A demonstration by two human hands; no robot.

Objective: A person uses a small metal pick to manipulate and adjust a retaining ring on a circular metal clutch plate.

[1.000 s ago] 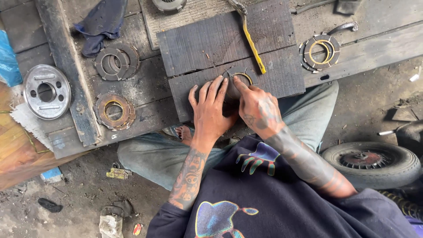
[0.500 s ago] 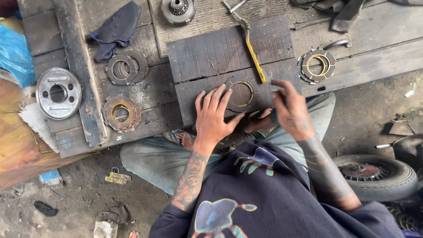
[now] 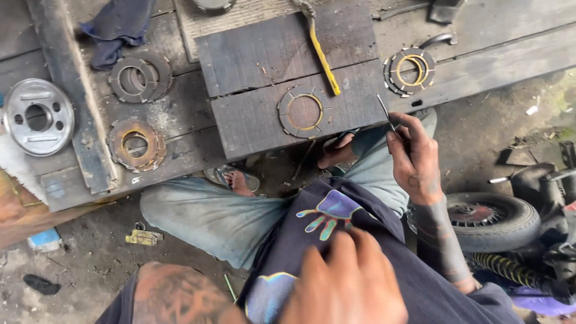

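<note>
A round clutch plate with a brass-coloured ring (image 3: 303, 111) lies flat on a dark wooden block (image 3: 252, 123). My right hand (image 3: 417, 159) is just right of the block and pinches a thin metal blade (image 3: 384, 112) that points up and left. My left hand (image 3: 345, 282) is raised close to the camera at the bottom, blurred, fingers apart, with nothing in it. It hovers over my dark printed shirt, well away from the plate.
A yellow-handled tool (image 3: 324, 57) lies across the block. More plates are stacked at the right (image 3: 411, 69) and at the left (image 3: 138, 78) (image 3: 135, 144). A silver hub (image 3: 36, 117), a blue cloth (image 3: 117, 30) and a small tyre (image 3: 486, 219) are nearby.
Both hands have left the plate on the block. The left hand has drawn back toward the camera. The right hand has moved right and now holds the thin blade up.
</note>
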